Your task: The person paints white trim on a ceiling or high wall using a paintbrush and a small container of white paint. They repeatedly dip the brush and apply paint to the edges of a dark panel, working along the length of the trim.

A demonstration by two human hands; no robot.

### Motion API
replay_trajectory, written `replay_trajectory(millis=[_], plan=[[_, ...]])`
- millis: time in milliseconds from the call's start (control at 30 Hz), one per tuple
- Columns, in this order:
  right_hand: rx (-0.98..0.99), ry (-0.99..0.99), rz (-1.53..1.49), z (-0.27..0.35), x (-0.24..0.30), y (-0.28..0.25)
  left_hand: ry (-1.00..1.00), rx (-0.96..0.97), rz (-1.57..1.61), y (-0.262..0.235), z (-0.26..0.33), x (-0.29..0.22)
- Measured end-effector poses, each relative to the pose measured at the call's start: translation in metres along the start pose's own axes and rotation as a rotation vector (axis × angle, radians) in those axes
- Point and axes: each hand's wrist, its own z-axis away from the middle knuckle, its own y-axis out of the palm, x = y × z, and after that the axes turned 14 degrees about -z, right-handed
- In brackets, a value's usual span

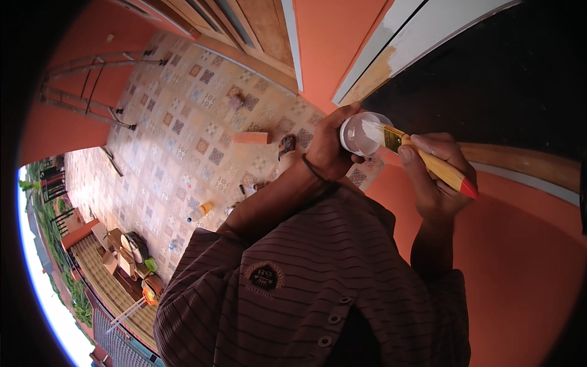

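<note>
Orange wall (507,263); right hand (435,199) clasps paintbrush (449,174).

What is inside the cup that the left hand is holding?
Pale bristles of the brush are at the mouth of the cup; beside them, the inside looks whitish. Whatever lies directly beneath the bristles is covered and cannot be seen.

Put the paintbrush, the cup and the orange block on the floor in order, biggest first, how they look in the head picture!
1. Paintbrush
2. Cup
3. Orange block, but it's farther away, so real size is unsure.
</note>
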Motion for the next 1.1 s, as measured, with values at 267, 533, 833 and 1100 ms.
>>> replay_trajectory(millis=[267,533,833,1100], plan=[[-0.052,-0.012,-0.067,0.0,-0.007,0.0,0.001,-0.028,0.121,-0.001,0.0,-0.002],[0.023,-0.066,0.013,-0.001,-0.013,0.007,-0.014,-0.007,0.065,-0.005,0.0,-0.001],[0.052,-0.066,0.064,0.002,-0.016,0.007,-0.013,-0.047,-0.004,-0.004,0.0,0.003],[0.044,-0.035,0.061,0.005,-0.017,0.004,-0.013,-0.023,0.009,-0.001,-0.001,0.002]])
